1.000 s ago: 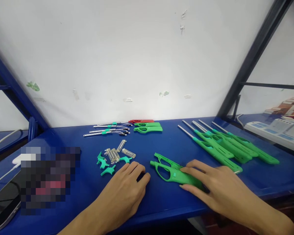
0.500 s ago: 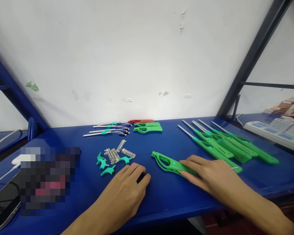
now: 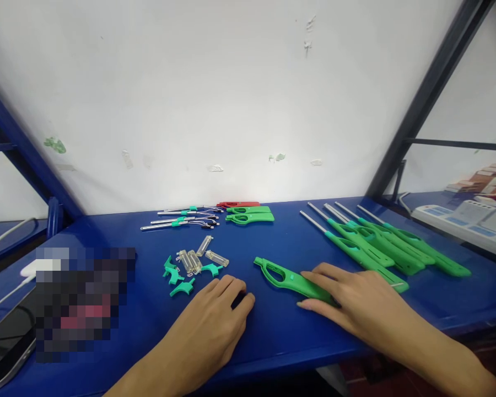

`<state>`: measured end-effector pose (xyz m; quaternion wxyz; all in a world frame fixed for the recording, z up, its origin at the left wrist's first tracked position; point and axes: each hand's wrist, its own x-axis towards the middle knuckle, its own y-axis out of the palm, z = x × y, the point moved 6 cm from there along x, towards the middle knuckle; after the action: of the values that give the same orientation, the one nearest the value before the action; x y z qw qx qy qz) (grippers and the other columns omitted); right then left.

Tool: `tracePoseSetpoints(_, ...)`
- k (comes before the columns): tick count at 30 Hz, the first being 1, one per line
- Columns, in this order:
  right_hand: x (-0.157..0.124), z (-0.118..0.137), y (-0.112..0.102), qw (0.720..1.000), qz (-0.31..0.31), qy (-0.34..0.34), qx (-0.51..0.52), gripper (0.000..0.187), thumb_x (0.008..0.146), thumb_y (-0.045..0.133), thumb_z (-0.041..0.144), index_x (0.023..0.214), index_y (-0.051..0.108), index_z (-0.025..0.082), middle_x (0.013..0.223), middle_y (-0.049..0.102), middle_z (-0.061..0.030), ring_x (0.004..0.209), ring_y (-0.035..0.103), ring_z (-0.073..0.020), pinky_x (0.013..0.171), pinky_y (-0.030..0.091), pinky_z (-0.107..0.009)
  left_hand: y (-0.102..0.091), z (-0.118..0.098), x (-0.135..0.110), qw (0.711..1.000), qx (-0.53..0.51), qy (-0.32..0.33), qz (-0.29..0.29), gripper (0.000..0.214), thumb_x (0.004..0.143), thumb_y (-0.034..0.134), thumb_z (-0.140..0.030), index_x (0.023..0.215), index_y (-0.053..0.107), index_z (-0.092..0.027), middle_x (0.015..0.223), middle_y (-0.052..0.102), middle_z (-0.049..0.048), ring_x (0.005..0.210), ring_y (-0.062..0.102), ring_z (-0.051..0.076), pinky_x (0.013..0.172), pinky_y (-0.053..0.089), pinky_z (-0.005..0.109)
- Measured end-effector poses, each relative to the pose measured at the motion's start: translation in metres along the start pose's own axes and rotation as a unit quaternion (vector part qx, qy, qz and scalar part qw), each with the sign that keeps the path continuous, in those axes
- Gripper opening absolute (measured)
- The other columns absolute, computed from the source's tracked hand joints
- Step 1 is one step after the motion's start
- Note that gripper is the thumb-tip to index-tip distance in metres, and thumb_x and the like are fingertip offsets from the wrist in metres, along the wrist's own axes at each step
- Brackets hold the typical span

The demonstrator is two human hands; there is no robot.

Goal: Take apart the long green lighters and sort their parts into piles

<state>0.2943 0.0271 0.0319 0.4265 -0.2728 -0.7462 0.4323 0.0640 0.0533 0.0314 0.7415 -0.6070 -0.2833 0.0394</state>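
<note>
A green plastic lighter shell [image 3: 283, 277] lies flat on the blue table [image 3: 281, 336], with my right hand [image 3: 361, 303] resting on its rear end, fingers stretched over it. My left hand [image 3: 215, 320] lies palm-down on the table to its left, fingers slightly curled, holding nothing. Just beyond my left hand sit small teal triggers [image 3: 176, 275] and clear fuel capsules [image 3: 198, 257].
Several assembled green lighters with metal tubes [image 3: 372, 245] lie at the right. Metal tubes with wires [image 3: 182, 218] and green and red shells [image 3: 248, 213] lie near the white wall. A dark device and white cable [image 3: 8, 336] sit at the left; white power strips [image 3: 471, 223] far right.
Two separate green shell halves under my right hand a second ago now appear as one flat shell. My right hand shifted slightly. The left hand stayed put.
</note>
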Motion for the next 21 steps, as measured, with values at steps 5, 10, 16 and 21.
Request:
tracePoseSetpoints(5,0.008,-0.002,0.007,0.999,0.049,0.024,-0.002,0.043,0.115,0.048,0.051,0.128,0.079,0.023,0.107,0.081,-0.0066,0.065,0.078,-0.0229,0.051,0.048,-0.035,0.0,0.0,0.0,1.0,0.001,-0.002,0.004,0.022,0.097,0.057,0.0,0.108,0.067,-0.017,0.11,0.073,0.0103,0.098,0.073,0.03,0.084,0.068,0.048)
tracePoseSetpoints(10,0.05,-0.018,0.02,0.992,0.121,0.043,0.014,0.033,0.113,0.057,0.039,0.13,0.078,0.02,0.115,0.081,-0.0107,0.084,0.082,-0.0273,0.063,0.055,-0.034,0.0,-0.001,0.0,1.0,0.007,-0.004,0.005,0.023,0.097,0.057,0.0,0.108,0.068,-0.017,0.111,0.073,0.0103,0.099,0.073,0.029,0.087,0.068,0.048)
tracePoseSetpoints(16,0.117,-0.038,0.045,0.987,0.156,0.037,0.021,0.033,0.109,0.069,0.04,0.134,0.07,0.018,0.124,0.076,-0.009,0.101,0.077,-0.0234,0.088,0.065,-0.043,0.002,-0.001,-0.001,1.0,0.012,-0.008,0.003,0.026,0.094,0.059,0.001,0.11,0.07,-0.016,0.109,0.074,0.01,0.095,0.074,0.03,0.083,0.069,0.05)
tracePoseSetpoints(21,0.143,-0.042,0.053,0.986,0.152,0.065,0.004,0.039,0.106,0.073,0.04,0.138,0.068,0.019,0.136,0.071,-0.0111,0.113,0.074,-0.0265,0.094,0.065,-0.048,0.005,-0.001,-0.003,1.0,0.009,-0.012,-0.006,0.032,0.091,0.06,0.002,0.114,0.072,-0.017,0.111,0.074,0.0088,0.094,0.074,0.029,0.082,0.069,0.048)
